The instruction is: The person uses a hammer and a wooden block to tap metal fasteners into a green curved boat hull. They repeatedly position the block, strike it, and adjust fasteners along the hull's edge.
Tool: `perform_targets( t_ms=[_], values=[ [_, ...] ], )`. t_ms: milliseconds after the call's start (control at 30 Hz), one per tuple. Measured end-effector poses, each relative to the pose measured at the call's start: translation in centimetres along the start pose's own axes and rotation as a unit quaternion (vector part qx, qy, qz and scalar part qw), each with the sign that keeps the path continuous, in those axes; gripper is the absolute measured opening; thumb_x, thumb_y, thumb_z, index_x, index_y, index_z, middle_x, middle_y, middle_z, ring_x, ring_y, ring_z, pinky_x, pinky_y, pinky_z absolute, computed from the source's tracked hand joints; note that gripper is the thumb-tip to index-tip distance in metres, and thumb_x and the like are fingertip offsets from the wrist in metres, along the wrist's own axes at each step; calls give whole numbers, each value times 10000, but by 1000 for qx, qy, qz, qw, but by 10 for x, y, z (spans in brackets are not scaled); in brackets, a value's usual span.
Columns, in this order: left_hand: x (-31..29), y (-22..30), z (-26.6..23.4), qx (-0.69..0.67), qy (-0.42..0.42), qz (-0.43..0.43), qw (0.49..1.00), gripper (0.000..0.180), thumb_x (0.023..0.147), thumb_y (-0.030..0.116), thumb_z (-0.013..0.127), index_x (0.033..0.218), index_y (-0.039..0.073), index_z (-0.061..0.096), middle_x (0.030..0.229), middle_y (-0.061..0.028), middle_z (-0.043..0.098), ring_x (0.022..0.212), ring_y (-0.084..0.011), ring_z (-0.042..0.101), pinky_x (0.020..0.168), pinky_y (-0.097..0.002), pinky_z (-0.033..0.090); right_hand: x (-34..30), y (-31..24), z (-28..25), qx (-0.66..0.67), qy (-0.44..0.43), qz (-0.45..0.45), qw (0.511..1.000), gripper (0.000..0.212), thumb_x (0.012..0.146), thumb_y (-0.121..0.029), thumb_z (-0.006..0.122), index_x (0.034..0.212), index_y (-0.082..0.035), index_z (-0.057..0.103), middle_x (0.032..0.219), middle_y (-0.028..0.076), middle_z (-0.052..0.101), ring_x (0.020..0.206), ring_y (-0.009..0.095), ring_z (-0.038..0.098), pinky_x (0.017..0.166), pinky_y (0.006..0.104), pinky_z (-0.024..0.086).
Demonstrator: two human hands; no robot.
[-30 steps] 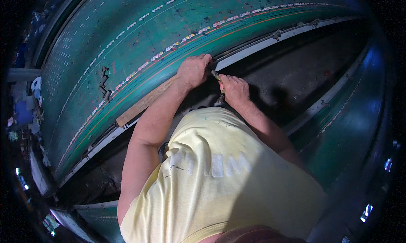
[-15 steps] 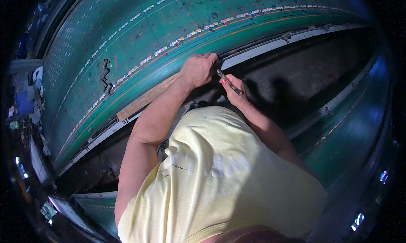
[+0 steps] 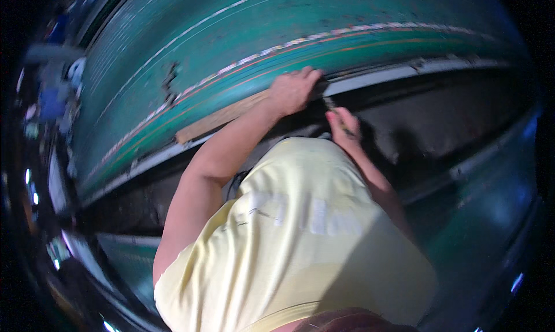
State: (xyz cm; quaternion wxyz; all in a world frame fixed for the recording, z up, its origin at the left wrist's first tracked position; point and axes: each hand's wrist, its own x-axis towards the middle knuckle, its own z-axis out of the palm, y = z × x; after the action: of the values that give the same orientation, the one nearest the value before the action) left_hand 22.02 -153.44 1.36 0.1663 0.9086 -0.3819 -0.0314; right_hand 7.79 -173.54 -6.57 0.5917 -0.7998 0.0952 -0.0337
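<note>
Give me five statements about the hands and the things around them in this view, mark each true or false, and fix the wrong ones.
1. The right hand holds a slim tool. True.
2. The left hand hangs down at the person's side. False: it is up at the edge of the green surface.
3. A wooden strip lies along that edge, to the left of the left hand. True.
4. The person's shirt is dark red. False: it is pale yellow.
5. A dark, crooked piece lies on the green surface, farther from the person than the wooden strip. True.
</note>
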Motion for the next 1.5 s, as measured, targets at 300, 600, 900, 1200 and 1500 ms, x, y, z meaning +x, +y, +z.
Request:
perform_targets(
  t_ms=[300, 600, 900, 1200, 1500],
  values=[
    [-42, -27, -1, 31, -47, -81, 995, 312, 975, 216, 723, 1219, 59, 607, 1155, -187, 760, 1074, -395, 776, 868, -532, 633, 22, 38, -64, 83, 169, -6, 982, 562, 1099, -107, 693, 1625, -14, 516, 892, -16, 632, 735, 78, 536, 683, 252, 474],
    [-45, -31, 2, -4, -19, -76, 997, 224, 1004, 168, 650, 1202, 69, 622, 1155, -191, 765, 1043, -416, 780, 842, -548, 635, 55, 5, -68, 135, 274, -39, 951, 314, 1103, -109, 682, 1400, -25, 737, 989, 25, 736, 782, 76, 614, 680, 248, 522],
    [-42, -27, -7, 12, -36, -62, 997, 318, 957, 197, 747, 1197, 57, 591, 1095, -190, 738, 1006, -418, 760, 853, -537, 615, 26, -20, 8, 73, -121, -51, 989, 132, 1093, -124, 692, 981, -64, 732, 938, -12, 642, 774, 80, 581, 692, 289, 480],
    [-41, -26, -8, 13, -38, -62, 997, 400, 923, 233, 816, 1198, 70, 575, 1094, -184, 730, 1023, -407, 753, 857, -537, 607, 33, -9, 21, 48, 48, -96, 993, 160, 1107, -131, 645, 1000, -19, 683, 967, 57, 658, 819, 162, 630, 747, 334, 510],
    [-41, -24, -8, 33, -33, -68, 997, 400, 931, 243, 816, 1207, 65, 587, 1068, -187, 732, 999, -412, 757, 840, -534, 613, 36, -8, -30, 81, 244, 29, 966, 272, 1155, -213, 610, 972, -43, 717, 926, 11, 653, 741, 88, 568, 690, 291, 474]
  ],
)
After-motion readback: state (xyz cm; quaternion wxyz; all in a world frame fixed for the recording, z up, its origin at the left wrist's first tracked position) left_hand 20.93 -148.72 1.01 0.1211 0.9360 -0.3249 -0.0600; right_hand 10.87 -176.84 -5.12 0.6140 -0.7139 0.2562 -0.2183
